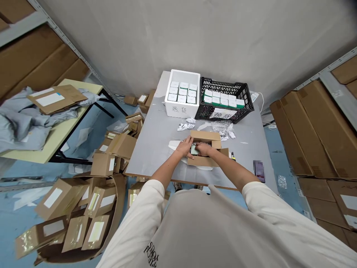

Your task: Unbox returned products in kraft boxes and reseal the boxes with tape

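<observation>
One pale-green box (194, 150) sits inside one open carton (205, 135) on the table (152, 149). The left hand (184, 147) spreads wide against the carton's left end; the right hand (204, 149) reaches inside, its grip hidden. Beyond: one white bin (192, 111) holding nine boxes (183, 91), one black crate (236, 117).

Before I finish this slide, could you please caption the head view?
Left hand at an open box, right hand inside it, white bin and black crate behind.
</observation>
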Tool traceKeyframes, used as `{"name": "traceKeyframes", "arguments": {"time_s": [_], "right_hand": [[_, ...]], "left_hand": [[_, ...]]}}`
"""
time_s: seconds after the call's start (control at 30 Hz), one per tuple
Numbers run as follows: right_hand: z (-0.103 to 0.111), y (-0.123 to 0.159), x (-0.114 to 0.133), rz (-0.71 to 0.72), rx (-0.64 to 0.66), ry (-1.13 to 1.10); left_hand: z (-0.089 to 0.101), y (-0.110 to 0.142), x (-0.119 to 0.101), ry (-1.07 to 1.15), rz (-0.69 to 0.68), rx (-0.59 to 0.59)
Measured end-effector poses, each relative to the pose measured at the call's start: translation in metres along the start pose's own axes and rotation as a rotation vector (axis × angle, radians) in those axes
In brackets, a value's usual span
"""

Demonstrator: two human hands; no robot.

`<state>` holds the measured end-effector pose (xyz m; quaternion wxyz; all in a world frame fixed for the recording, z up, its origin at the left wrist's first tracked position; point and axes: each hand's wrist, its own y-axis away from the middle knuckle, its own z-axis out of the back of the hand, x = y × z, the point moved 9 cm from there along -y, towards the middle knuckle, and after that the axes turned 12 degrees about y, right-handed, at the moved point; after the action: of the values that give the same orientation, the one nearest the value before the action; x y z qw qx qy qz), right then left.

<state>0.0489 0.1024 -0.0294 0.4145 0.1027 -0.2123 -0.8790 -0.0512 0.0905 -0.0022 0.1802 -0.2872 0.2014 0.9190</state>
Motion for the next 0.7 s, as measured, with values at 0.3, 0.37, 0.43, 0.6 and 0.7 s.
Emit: {"name": "traceKeyframes", "arguments": {"time_s": [0.3,0.37,0.43,0.6,0.7], "right_hand": [[-0.003,-0.003,-0.001,-0.034,-0.048,-0.005],[-0.005,0.000,-0.007,-0.040,-0.007,0.020],[-0.003,0.006,-0.012,-0.038,0.003,0.022],[0.020,0.034,-0.029,-0.086,-0.086,-0.073],[0.038,0.058,-0.036,-0.117,-0.190,-0.151]], "left_hand": [[-0.004,0.000,0.005,0.003,0.000,0.009],[-0.004,0.001,0.006,0.002,0.003,0.011],[-0.004,0.000,0.006,0.005,0.003,0.008],[-0.003,0.000,0.006,-0.002,0.015,0.014],[-0.002,-0.001,0.004,-0.002,0.013,0.017]]}}
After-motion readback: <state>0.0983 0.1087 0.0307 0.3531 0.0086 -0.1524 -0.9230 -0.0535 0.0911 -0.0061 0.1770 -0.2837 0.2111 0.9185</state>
